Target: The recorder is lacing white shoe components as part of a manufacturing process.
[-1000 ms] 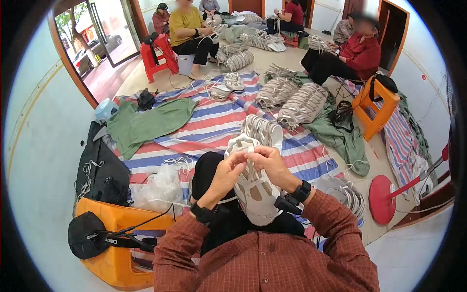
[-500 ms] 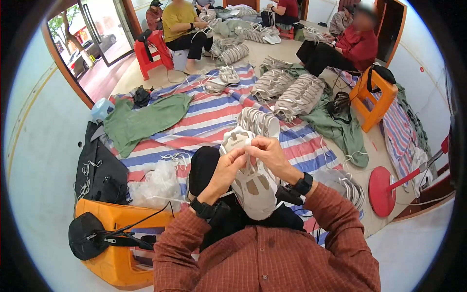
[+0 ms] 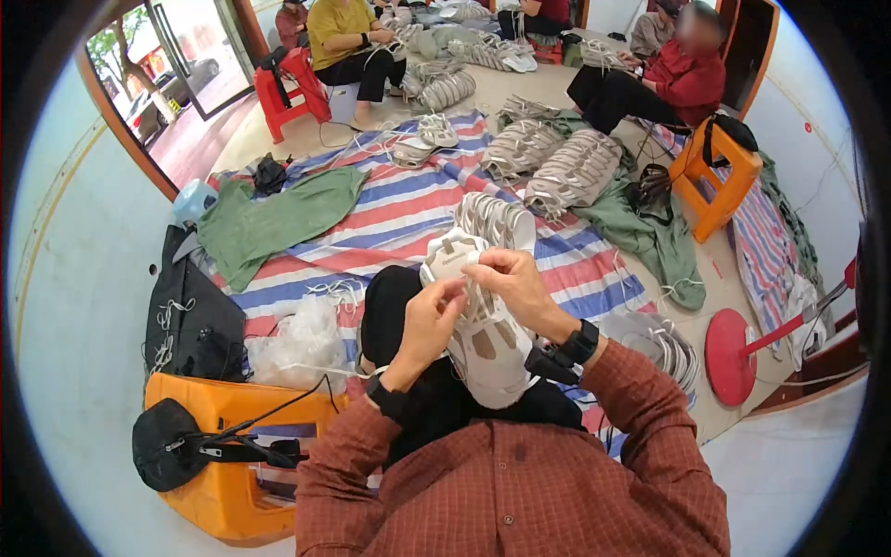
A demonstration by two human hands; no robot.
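Observation:
A pale beige-and-white shoe (image 3: 489, 367) rests upright over my lap, its toe toward me and its opening away. White shoelace crosses its front. Near the shoe's opening, my right hand (image 3: 515, 290) pinches a piece of white shoelace between thumb and forefinger. Just left of it, my left hand (image 3: 429, 325) is closed with thumb and fingertips together beside the shoe; what they hold, if anything, is too small to make out. Behind the shoe, a row of similar beige shoes (image 3: 497, 221) sits on the striped sheet.
Striped sheeting (image 3: 399, 218) covers the floor, with bundled shoes (image 3: 575, 176) and green cloth (image 3: 288, 218) on it. At my left stand an orange stool (image 3: 209, 497) and a clear plastic bag (image 3: 306, 348). A red round base (image 3: 729, 357) is at right. Other people sit further back.
My left fingertips have drawn slightly down and left, away from my right ones, which they nearly met before. The shoe stays in about the same place.

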